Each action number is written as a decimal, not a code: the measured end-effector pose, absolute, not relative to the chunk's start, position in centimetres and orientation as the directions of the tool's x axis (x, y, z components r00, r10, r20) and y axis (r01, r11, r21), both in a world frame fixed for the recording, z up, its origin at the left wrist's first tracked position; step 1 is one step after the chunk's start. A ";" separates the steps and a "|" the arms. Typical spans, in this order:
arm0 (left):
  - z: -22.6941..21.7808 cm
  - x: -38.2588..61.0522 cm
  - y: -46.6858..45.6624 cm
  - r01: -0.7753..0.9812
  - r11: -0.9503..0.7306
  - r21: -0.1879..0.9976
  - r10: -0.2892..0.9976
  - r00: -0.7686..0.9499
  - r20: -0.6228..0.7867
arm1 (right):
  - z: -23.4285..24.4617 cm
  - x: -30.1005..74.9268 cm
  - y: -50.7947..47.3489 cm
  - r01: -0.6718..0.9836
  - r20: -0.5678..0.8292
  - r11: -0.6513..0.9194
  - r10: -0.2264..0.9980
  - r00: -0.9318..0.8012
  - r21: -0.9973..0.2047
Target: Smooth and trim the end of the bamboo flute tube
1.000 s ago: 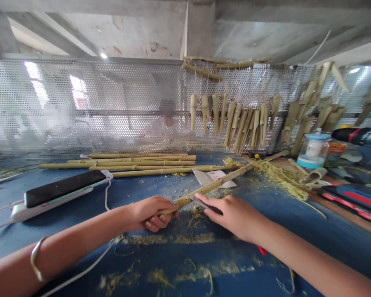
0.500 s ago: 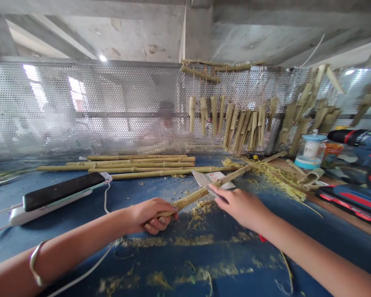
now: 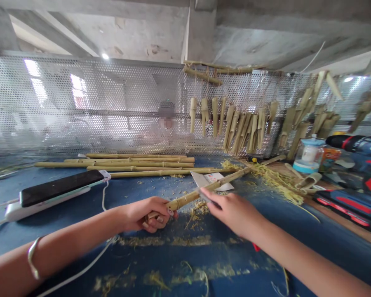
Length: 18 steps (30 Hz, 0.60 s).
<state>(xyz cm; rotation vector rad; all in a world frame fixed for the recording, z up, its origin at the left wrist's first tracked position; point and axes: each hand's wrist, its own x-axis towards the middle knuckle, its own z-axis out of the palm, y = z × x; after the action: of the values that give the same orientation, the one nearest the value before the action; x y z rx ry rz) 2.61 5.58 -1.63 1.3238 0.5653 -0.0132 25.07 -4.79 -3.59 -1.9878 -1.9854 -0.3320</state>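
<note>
So here's the setup: one bamboo cane is held across the blue bench, running from just in front of me up to the right. My left hand has a full, closed grip around its near end, fingers curled under. My right hand has a narrow pinch on a small metal blade, which sits against the cane further along. Hard to be sure from this fisheye view, but the blade looks like it's touching the cane. There's one pale scrap with red marks just behind the cane, and I can't really tell what it is.

Yellow bamboo shavings are piled on the right and scattered around the hands. Five or six more canes lie side by side further up the bench, and a black-and-white power strip sits on the left, with one white cable running past my left arm. I've got one bangle on that wrist.

Over on the right there's one cordless drill, one jar with a blue lid and one blue-and-red tool case. Roughly twenty cut bamboo pieces hang on the perforated metal mesh, and one person sits blurred behind it.
</note>
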 end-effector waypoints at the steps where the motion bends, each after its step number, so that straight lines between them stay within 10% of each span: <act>1: -1.6 2.6 5.6 0.319 0.254 0.913 0.297 0.873 -0.388 | -3.6 24.8 -4.9 0.994 0.379 0.080 0.924 -0.048 -0.069; 18: -1.7 2.5 5.6 0.307 0.278 0.910 0.283 0.879 -0.383 | -3.6 23.0 -5.1 0.999 0.414 -0.040 0.910 0.023 0.032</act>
<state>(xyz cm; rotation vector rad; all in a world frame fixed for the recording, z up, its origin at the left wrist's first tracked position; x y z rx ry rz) 2.54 5.62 -1.74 1.3079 0.5343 -0.0179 23.05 -5.09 -3.58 -2.0343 -1.9678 -0.4746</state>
